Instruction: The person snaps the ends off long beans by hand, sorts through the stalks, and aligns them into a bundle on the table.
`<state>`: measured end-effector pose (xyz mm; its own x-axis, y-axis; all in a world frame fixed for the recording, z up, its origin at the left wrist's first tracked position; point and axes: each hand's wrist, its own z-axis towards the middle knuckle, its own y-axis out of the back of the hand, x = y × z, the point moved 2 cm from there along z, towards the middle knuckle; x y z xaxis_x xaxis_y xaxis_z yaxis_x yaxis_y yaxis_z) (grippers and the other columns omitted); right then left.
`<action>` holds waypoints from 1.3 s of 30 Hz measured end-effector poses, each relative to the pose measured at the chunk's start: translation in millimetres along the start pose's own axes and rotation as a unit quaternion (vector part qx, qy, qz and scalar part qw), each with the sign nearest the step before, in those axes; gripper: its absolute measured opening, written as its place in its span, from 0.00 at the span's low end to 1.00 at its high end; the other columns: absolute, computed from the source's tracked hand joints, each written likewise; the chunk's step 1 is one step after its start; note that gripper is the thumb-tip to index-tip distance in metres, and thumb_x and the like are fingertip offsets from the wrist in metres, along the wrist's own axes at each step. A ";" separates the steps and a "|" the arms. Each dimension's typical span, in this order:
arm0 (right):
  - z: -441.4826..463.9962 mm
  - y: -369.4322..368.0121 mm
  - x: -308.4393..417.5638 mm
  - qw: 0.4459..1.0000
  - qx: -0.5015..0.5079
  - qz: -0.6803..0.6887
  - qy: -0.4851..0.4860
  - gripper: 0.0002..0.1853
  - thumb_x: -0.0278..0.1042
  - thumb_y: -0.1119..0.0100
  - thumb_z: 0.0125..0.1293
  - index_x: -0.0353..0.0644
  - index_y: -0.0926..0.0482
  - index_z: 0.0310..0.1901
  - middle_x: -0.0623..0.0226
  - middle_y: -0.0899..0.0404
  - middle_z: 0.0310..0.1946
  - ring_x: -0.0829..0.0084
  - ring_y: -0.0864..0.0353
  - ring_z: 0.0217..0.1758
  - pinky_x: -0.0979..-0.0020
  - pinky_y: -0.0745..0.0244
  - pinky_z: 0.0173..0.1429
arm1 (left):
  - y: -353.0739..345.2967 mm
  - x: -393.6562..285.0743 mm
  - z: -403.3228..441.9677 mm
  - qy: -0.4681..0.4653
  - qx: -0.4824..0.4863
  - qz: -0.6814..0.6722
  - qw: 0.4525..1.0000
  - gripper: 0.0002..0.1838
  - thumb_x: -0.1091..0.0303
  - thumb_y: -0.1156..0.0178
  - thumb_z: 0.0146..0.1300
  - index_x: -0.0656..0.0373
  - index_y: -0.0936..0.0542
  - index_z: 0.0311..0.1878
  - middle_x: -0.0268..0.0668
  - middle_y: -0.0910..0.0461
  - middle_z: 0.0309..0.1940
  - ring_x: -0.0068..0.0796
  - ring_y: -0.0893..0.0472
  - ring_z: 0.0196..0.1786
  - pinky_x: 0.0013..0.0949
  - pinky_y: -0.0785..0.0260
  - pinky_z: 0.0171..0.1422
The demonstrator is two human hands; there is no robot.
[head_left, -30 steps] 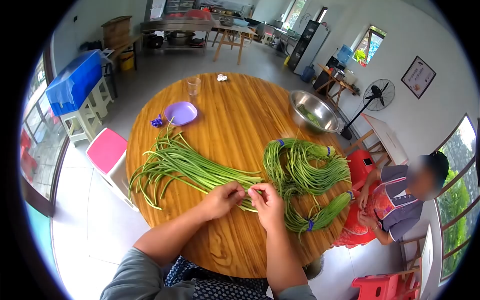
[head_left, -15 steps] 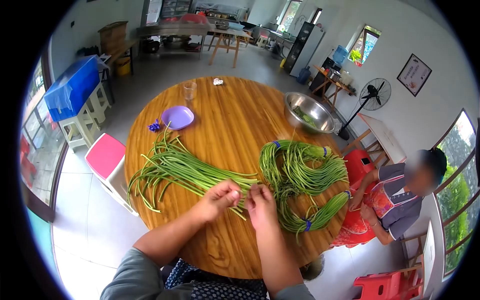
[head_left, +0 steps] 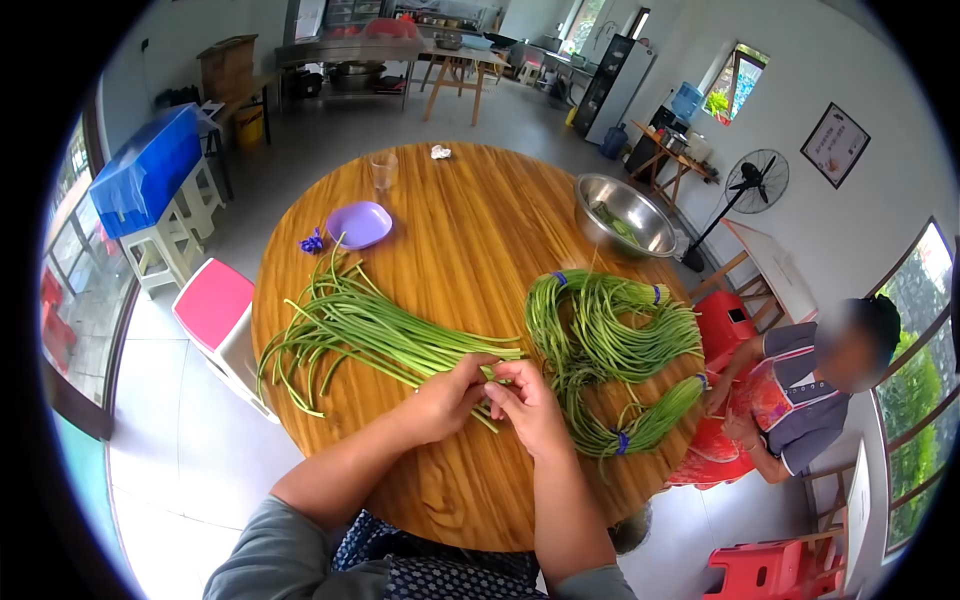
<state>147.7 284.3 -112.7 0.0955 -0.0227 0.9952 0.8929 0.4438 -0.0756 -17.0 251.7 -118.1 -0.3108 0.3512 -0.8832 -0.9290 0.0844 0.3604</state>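
Observation:
My left hand (head_left: 448, 402) and my right hand (head_left: 530, 408) meet at the cut ends of a loose pile of garlic scapes (head_left: 385, 325) on the round wooden table (head_left: 440, 500). Fingers of both hands are pinched together, with a bit of green garlic scape showing between them; its full length is hidden. To the right of my right hand lie coiled garlic scape bundles (head_left: 640, 335) bound with blue ties. Nearer the table's right edge is another tied bundle (head_left: 655, 420).
A purple bowl (head_left: 360, 225), a small heap of blue ties (head_left: 311, 241), a clear cup (head_left: 383, 170) and crumpled white paper (head_left: 441, 152) stand farther back. A steel basin (head_left: 625, 215) holds some greens. A person in a red apron (head_left: 745, 410) sits at the right.
My hands have drawn closer together, fingertips now meeting around the green piece. The right hand has turned, with its thumb now showing. The view has shifted slightly.

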 end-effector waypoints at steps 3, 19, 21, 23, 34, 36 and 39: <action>0.0 7.5 -5.9 0.995 0.003 -0.092 0.036 0.07 0.31 0.37 0.73 0.39 0.24 0.45 0.72 0.23 0.31 0.83 0.26 0.30 0.78 0.31 0.35 | 0.6 0.6 -0.8 -0.024 -0.021 -0.001 0.999 0.17 0.73 0.44 0.75 0.64 0.30 0.63 0.43 0.17 0.39 0.31 0.17 0.41 0.34 0.25 0.48; -8.1 2.5 19.8 0.982 -0.059 -0.154 0.093 0.09 0.34 0.34 0.72 0.38 0.23 0.42 0.74 0.24 0.28 0.85 0.30 0.26 0.80 0.35 0.31 | 15.0 -12.8 0.1 0.085 0.061 -0.023 0.994 0.07 0.67 0.42 0.75 0.61 0.21 0.43 0.37 0.18 0.31 0.27 0.20 0.37 0.33 0.27 0.44; -7.4 3.1 17.8 0.978 -0.056 -0.179 0.087 0.07 0.32 0.37 0.73 0.39 0.24 0.42 0.73 0.24 0.28 0.83 0.32 0.26 0.78 0.35 0.32 | 12.4 -9.8 -1.1 0.027 0.047 -0.057 0.997 0.06 0.69 0.42 0.74 0.62 0.21 0.44 0.39 0.18 0.32 0.31 0.19 0.36 0.34 0.27 0.45; -1.8 -0.6 -5.8 0.946 0.017 0.319 -0.058 0.06 0.31 0.39 0.74 0.41 0.25 0.39 0.70 0.25 0.30 0.79 0.32 0.26 0.77 0.35 0.32 | 12.8 -11.6 -3.0 -0.033 0.043 -0.091 0.994 0.05 0.71 0.41 0.74 0.63 0.21 0.44 0.41 0.17 0.33 0.35 0.18 0.36 0.35 0.26 0.45; 0.6 15.6 4.8 0.993 -0.024 0.116 -0.004 0.04 0.29 0.39 0.74 0.41 0.24 0.42 0.73 0.25 0.29 0.82 0.31 0.26 0.78 0.36 0.31 | 9.4 -12.6 -3.1 -0.021 0.062 -0.055 0.996 0.07 0.67 0.41 0.75 0.61 0.21 0.45 0.32 0.21 0.33 0.21 0.24 0.36 0.28 0.29 0.42; -0.2 18.3 9.5 0.997 -0.014 0.076 -0.017 0.04 0.29 0.38 0.73 0.41 0.23 0.41 0.72 0.24 0.28 0.80 0.30 0.26 0.77 0.35 0.31 | 10.5 -18.2 -4.0 -0.018 0.062 -0.041 0.997 0.07 0.67 0.40 0.74 0.61 0.21 0.44 0.31 0.20 0.32 0.20 0.24 0.34 0.28 0.29 0.40; -7.2 8.3 19.6 0.985 -0.047 -0.148 0.079 0.05 0.30 0.36 0.71 0.40 0.22 0.39 0.68 0.22 0.27 0.74 0.26 0.26 0.72 0.31 0.32 | 7.2 -7.6 -1.8 -0.036 0.036 0.021 0.998 0.07 0.67 0.39 0.73 0.61 0.20 0.44 0.30 0.20 0.29 0.20 0.24 0.31 0.28 0.30 0.36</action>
<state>160.2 281.0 -94.3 -0.1153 -0.2814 0.9526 0.9280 0.3116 0.2043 -21.7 248.0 -109.3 -0.3309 0.4220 -0.8441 -0.8979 0.1345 0.4192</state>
